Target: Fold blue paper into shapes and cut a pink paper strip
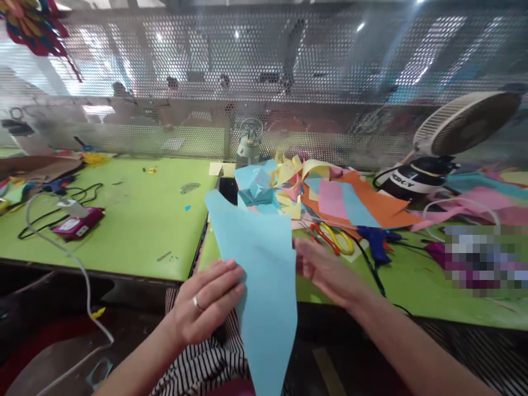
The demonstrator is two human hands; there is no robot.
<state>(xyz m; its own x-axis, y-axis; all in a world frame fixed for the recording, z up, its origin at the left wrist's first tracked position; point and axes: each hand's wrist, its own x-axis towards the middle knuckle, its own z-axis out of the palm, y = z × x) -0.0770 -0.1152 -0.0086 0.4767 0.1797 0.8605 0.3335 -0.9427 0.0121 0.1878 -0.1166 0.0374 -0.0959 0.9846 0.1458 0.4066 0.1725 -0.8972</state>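
Observation:
A large light blue paper sheet (268, 264) hangs upright in front of me, over the table's front edge. My left hand (212, 300), with a ring on one finger, holds its left side, fingers over the front and thumb hidden. On the right edge, my right hand (317, 267) grips the same sheet with fingers partly behind it. Just beyond the sheet sits a folded blue paper shape (259, 190) among yellow and pink paper scraps.
Scissors with red and yellow handles (340, 242) and a blue glue gun (375, 245) lie to the right. Farther back are orange paper (371, 195), a fan (466, 124) and a bottle (248, 146). A magenta power strip (80, 223) with cables lies left.

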